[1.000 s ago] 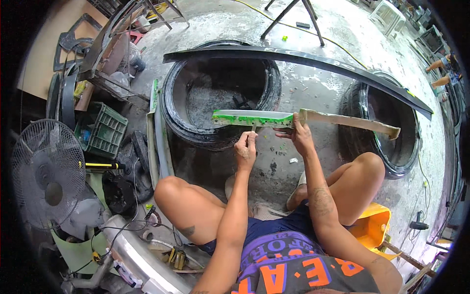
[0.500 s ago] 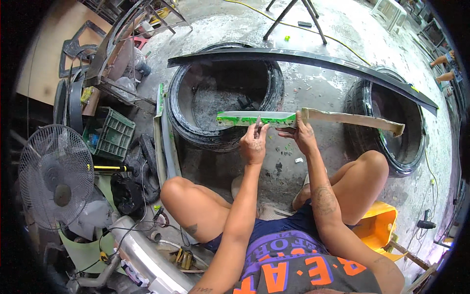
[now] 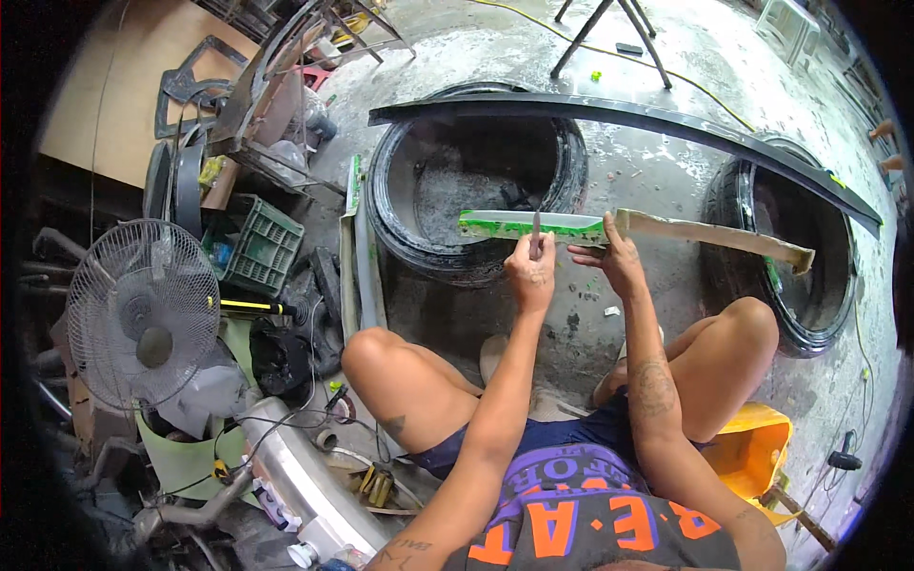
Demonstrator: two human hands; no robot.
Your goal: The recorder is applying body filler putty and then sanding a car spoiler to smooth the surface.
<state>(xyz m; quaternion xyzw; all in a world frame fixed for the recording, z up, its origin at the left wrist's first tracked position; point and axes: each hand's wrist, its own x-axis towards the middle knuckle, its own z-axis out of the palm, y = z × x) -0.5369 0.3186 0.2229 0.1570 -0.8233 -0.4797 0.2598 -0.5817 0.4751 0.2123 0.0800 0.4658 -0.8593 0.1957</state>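
Note:
My right hand [image 3: 624, 259] grips a long, thin strip near its middle. The left part of the strip [image 3: 490, 225] is green and white; the right part [image 3: 724, 234] is dull beige, with a bent far end. A small pointed blade [image 3: 536, 225] stands upright in my left hand [image 3: 530, 278], its fingers closed round the lower part. The blade's tip overlaps the green edge; I cannot tell whether it touches. The strip hangs level over two tires lying on the floor.
A long black trim piece [image 3: 619, 110] lies across the left tire [image 3: 381, 224] and right tire [image 3: 728, 205]. At left are a fan [image 3: 143, 309], a green crate [image 3: 269, 249] and a silver pipe [image 3: 305, 476]. A yellow bin [image 3: 757, 443] stands by my right leg.
The whole scene has shifted to the right in the picture. Both hands keep their hold on the strip and the blade, and the blade now looks a little more upright.

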